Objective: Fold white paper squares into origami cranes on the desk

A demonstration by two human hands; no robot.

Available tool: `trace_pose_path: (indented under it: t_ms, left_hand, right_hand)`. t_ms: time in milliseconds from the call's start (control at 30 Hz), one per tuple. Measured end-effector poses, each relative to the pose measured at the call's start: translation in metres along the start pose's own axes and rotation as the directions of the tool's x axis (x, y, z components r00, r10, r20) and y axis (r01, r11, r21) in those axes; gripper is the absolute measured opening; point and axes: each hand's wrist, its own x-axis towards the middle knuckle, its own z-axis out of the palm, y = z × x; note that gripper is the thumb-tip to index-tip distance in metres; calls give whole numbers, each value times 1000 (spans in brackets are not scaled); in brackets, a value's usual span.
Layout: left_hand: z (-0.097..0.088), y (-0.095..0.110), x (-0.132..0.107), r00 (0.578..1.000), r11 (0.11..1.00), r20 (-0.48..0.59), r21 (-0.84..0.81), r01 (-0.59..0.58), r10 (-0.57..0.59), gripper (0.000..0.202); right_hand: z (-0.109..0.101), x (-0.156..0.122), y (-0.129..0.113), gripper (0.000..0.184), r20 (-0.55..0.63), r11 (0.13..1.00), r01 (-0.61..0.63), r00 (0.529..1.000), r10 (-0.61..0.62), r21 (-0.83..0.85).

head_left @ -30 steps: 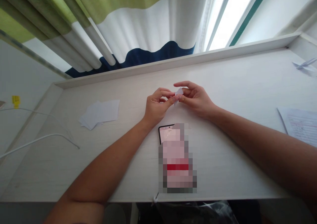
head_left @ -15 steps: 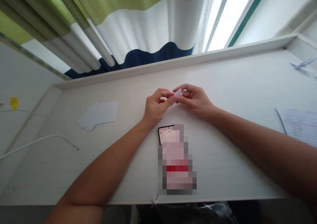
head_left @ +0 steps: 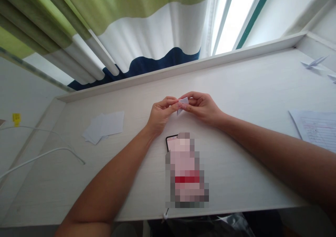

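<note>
A small folded piece of white paper [head_left: 182,101] is held just above the white desk [head_left: 236,90], between both hands. My left hand [head_left: 160,115] pinches its left side with thumb and fingertips. My right hand [head_left: 202,107] pinches its right side, fingers curled over the top. Most of the paper is hidden by the fingers. A phone [head_left: 183,167] lies flat on the desk right below the hands, its screen lit.
A loose stack of white paper squares [head_left: 105,126] lies to the left. White cables [head_left: 42,155] run along the desk's left side. A printed sheet [head_left: 315,128] lies at the right edge, folded paper shapes [head_left: 313,62] at the far right corner. A striped curtain [head_left: 126,34] hangs behind.
The fingers of my right hand have curled down closer over the folded paper. Both hands stay together at the same spot. The view has shifted slightly.
</note>
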Motion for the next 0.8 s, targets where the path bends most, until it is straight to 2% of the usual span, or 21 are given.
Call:
trace_pose_path:
  t_ms: [133,267,400,633,800]
  left_hand:
    - [-2,0,2,999,999,-2,-27,36,-36,12]
    - [-3,-2,3,1000,1000,-10,-16,20,-20,11]
    - [-1,-4,1,999,999,-6,21,-38,38,15]
    - [3,-6,-3,988,969,-12,195,-151,156,26]
    - [6,-7,-6,972,943,-68,268,-198,224,28]
  right_hand:
    - [0,0,2,46,24,999,-24,999,23,36]
    - [0,1,3,47,22,997,-34,999,32,66]
    - [2,1,1,47,0,999,-13,1000,13,35]
    - [4,-1,-6,48,-64,1000,-9,998,8,-16]
    - [6,-1,-2,47,-44,999,19,999,-21,-31]
